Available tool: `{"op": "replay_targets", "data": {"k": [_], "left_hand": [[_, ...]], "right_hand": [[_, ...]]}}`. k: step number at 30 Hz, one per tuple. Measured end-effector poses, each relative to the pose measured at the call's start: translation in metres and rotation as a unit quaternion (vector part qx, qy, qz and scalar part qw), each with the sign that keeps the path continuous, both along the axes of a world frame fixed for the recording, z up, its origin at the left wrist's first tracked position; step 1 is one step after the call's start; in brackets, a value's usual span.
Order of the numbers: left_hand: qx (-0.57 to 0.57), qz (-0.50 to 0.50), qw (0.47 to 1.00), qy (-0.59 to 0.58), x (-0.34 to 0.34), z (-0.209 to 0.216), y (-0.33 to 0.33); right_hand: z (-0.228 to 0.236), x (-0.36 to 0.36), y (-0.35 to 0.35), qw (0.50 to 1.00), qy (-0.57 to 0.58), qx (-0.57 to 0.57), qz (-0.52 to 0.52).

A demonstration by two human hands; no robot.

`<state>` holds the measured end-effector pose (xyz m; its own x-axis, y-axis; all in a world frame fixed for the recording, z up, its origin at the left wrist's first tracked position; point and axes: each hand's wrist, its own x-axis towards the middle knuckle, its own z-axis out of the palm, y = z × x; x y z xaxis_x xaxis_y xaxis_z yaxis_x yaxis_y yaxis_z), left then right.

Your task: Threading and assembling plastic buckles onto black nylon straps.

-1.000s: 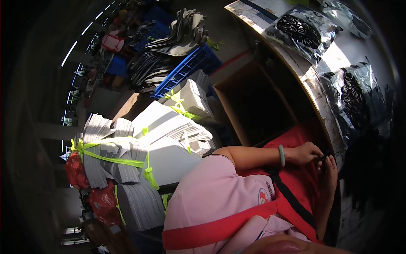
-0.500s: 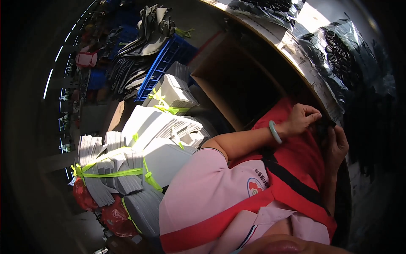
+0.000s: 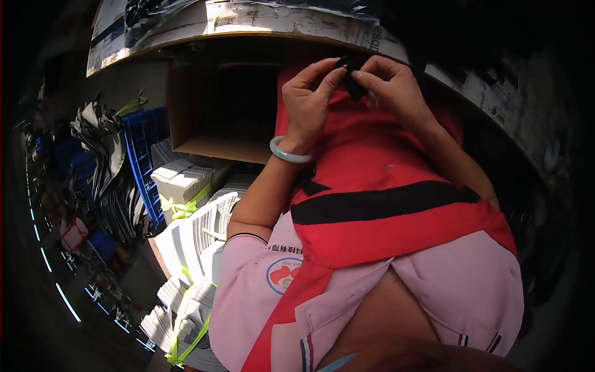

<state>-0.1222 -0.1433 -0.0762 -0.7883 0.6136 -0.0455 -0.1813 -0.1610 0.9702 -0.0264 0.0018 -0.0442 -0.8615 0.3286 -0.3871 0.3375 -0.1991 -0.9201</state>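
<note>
Over my lap, just below the table's edge, both hands meet at a small, soft-looking black piece. My left hand, with a pale green bangle on its wrist, pinches one side of it between thumb and fingers. From the other side my right hand grips it, fingertips curled. Shadow and the fingers cover part of the piece, and its exact kind cannot be made out. Beneath the hands lies my red apron with a black band across it.
The worn white table runs across the top, with dark plastic packaging on it. Left of my lap is an open cardboard box. Further left are a blue crate, dark layered sheets and grey-white bundles tied with yellow-green strips.
The view has swung toward the table and my lap. My hands, apart half a second ago, are now together at the black piece.
</note>
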Motion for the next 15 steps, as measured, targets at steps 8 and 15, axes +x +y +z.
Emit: {"op": "replay_targets", "data": {"k": [8,15], "left_hand": [[0.029,0.008,0.999,-0.032,0.0063,-0.0012,-0.0038],[0.023,-0.013,1.000,-0.016,-0.0022,-0.0035,-0.0059]], "right_hand": [[-0.0014,0.0056,-0.0029,0.999,-0.019,-0.034,-0.007],[-0.0037,0.0031,-0.0031,0.999,-0.002,-0.041,-0.007]]}}
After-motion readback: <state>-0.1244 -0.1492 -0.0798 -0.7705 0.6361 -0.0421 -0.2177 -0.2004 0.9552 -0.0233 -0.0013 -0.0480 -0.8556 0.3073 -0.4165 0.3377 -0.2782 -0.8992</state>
